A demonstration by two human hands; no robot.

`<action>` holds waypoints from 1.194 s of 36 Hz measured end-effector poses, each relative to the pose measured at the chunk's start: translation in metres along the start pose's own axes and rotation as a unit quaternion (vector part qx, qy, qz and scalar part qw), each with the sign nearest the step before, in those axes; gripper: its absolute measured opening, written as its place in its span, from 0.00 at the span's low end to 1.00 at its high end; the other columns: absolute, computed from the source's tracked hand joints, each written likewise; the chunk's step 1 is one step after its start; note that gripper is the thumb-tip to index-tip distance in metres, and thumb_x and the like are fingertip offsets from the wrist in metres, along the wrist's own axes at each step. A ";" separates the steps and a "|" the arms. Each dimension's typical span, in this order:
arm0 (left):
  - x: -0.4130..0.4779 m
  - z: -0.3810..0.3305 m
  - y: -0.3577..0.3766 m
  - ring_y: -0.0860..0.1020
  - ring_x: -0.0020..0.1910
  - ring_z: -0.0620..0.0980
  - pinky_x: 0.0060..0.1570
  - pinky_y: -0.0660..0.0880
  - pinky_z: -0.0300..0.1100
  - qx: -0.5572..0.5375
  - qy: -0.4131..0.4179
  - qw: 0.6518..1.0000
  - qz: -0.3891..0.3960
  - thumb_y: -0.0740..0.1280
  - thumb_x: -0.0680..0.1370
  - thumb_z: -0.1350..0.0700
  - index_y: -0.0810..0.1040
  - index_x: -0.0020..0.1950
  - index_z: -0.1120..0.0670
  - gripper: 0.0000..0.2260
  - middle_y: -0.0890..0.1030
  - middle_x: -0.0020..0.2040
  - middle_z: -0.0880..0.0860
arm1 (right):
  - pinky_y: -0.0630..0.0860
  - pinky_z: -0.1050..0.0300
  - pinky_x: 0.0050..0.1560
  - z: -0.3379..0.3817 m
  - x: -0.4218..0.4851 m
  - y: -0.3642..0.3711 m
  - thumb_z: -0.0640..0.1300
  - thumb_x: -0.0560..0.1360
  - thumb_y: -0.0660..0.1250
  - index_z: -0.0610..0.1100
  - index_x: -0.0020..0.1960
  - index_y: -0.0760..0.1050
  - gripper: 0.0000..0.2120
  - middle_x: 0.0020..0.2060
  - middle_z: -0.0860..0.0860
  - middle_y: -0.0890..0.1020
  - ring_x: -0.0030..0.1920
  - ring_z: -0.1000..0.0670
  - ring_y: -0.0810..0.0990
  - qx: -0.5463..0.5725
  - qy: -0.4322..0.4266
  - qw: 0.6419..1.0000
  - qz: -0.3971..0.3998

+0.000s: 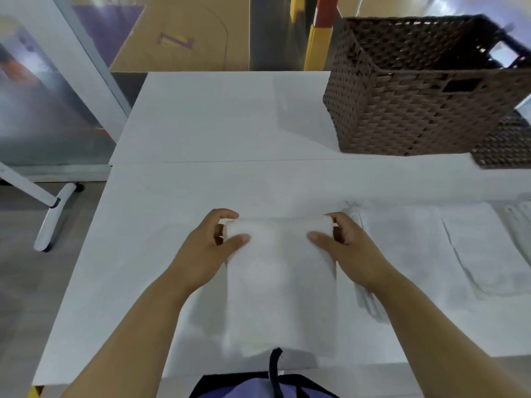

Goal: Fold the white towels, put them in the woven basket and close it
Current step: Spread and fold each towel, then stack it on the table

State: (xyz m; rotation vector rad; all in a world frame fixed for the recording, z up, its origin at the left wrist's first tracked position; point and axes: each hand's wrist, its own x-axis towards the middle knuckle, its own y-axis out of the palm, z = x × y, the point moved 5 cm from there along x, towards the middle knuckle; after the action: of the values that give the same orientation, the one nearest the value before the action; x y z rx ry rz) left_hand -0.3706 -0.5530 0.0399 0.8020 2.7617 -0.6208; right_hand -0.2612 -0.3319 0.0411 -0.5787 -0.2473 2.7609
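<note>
A white towel (pixel 280 285) lies on the white table (pixel 201 124) right in front of me, its far end curled into a roll. My left hand (pixel 211 248) grips the roll's left end, thumb on top and fingers curled over the far side. My right hand (pixel 347 249) grips the right end the same way. The brown woven basket (pixel 425 110) stands open at the far right of the table. Its flat woven lid (pixel 505 145) lies beside it on the right, partly cut off by the frame.
More white towels (pixel 448 254) lie flat to the right of the one I hold. A black cable (pixel 274 372) hangs at the near table edge. Left of the table stands a wheeled stand leg (pixel 54 216) on the floor.
</note>
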 end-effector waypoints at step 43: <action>0.037 -0.017 0.115 0.80 0.43 0.49 0.37 0.74 0.36 0.031 -0.016 0.994 0.103 0.75 0.68 0.63 0.68 0.54 0.39 0.26 0.78 0.47 0.52 | 0.78 0.53 0.50 -0.079 -0.038 -0.066 0.43 0.77 0.63 0.59 0.67 0.61 0.23 0.50 0.55 0.74 0.49 0.52 0.77 -0.111 0.033 0.981 -0.155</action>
State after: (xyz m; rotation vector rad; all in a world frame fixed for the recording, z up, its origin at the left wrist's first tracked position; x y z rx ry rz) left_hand -0.3394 -0.4407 0.0054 1.0641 2.5973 -0.6749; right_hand -0.1781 -0.2744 -0.0010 -0.6253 -0.5824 2.4262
